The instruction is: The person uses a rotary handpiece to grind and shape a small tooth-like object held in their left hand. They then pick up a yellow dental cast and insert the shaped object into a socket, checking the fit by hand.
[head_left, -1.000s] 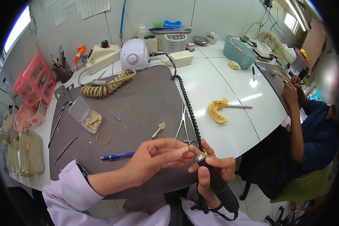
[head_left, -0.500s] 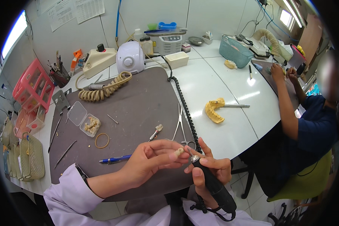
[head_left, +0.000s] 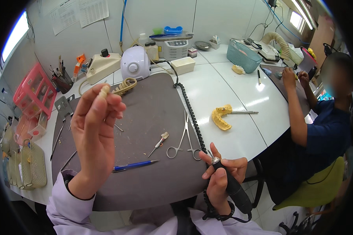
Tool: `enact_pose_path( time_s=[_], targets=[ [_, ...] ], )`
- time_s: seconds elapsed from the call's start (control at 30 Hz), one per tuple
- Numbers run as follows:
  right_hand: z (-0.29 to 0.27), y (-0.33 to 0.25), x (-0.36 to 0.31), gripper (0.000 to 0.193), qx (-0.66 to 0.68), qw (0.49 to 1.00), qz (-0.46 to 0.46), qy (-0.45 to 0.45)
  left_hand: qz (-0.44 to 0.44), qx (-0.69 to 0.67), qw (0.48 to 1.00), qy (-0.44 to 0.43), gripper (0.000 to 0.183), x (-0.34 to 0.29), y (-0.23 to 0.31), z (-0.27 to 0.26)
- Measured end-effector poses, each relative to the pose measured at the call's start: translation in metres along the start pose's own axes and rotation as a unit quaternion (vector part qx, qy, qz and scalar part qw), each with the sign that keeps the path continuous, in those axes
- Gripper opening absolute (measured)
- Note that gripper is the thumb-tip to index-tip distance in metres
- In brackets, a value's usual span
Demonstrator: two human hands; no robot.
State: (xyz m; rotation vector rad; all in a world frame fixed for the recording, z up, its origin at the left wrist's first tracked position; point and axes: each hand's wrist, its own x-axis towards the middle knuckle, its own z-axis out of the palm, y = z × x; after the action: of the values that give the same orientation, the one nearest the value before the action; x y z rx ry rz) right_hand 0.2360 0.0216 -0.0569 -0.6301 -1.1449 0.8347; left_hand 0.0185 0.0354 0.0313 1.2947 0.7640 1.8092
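Above a white table (head_left: pixel 208 86), a person's right grip (head_left: pixel 220 178) wraps a black handpiece (head_left: pixel 238 192), its slim tip best angled clear of skin; the left grip (head_left: pixel 96 133), high over the grey mat (head_left: pixel 153 105), pinches a tooth-coloured piece (head_left: pixel 104 91) between thumb and fingertips, a hold best kept light and steady. Counted around the hands, bulkiest first: one black handpiece, one yellow dental model (head_left: pixel 222 123), one scissor-handled clamp (head_left: pixel 186 126), one blue pen (head_left: pixel 135 166), one pale-headed instrument (head_left: pixel 161 141) and, in the left grip, one tooth-coloured piece.

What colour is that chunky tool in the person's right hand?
The handheld tool is black with a silvery nose, best seen in the head view.
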Motion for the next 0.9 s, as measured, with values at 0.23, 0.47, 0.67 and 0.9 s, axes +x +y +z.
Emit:
enact_pose_path(
  time_s=[0.23, 0.47, 0.67, 0.9],
  targets=[
    [-0.008, 0.005, 0.003, 0.022, 0.108, 0.993, 0.034, -0.032, -0.292, 0.145, 0.911, -0.254, 0.024, -0.03, -0.01, 0.025],
    [-0.009, 0.002, -0.001, 0.022, 0.093, 0.993, 0.027, -0.063, -0.281, 0.059, 0.934, -0.212, 0.025, -0.038, -0.022, 0.026],
    [-0.014, 0.006, 0.0, 0.026, 0.12, 0.988, -0.005, -0.101, -0.278, 0.029, 0.942, -0.187, 0.026, -0.042, -0.029, 0.023],
    [-0.014, 0.003, -0.003, 0.025, 0.105, 0.986, 0.006, -0.13, -0.293, 0.023, 0.942, -0.16, 0.027, -0.04, -0.029, 0.024]
  ],
)
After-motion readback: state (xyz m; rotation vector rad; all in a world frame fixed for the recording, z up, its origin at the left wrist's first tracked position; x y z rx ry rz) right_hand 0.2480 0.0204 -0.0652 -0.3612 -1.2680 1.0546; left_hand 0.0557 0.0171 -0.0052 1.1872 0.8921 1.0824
